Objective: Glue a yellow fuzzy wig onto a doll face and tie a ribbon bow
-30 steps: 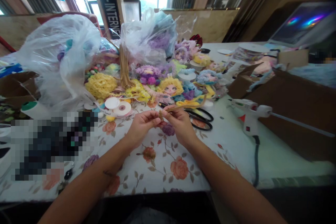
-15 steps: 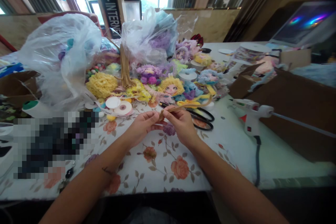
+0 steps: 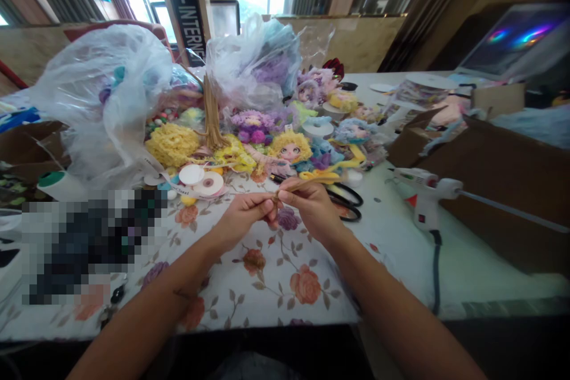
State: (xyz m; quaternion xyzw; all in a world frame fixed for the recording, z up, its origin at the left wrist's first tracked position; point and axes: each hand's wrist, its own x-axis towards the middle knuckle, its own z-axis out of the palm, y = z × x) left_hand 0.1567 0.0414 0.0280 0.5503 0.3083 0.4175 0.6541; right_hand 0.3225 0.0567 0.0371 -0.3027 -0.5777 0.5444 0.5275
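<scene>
A thin tan strip [image 3: 318, 180] runs between my two hands above the flowered cloth [image 3: 276, 267]. My left hand [image 3: 247, 214] pinches its near end between thumb and fingers. Close beside it, my right hand [image 3: 309, 205] is closed on the strip, whose free part sticks out to the right. Black-handled scissors [image 3: 351, 202] lie just beyond my right hand. Behind the hands sits a yellow-haired doll head [image 3: 290, 151]. The fingertips cover the exact spot where the strip is held.
A glue gun [image 3: 423, 190] with its cord stands at the right, before a brown cardboard box [image 3: 499, 196]. Ribbon spools [image 3: 208, 183], a yellow fluffy bundle [image 3: 173, 145] and plastic bags [image 3: 111, 83] fill the back. A thread cone [image 3: 57, 183] lies at the left.
My left thumb and fingers have shifted slightly on the strip, and my right hand has turned a little. The strip's free end has dropped and moved left.
</scene>
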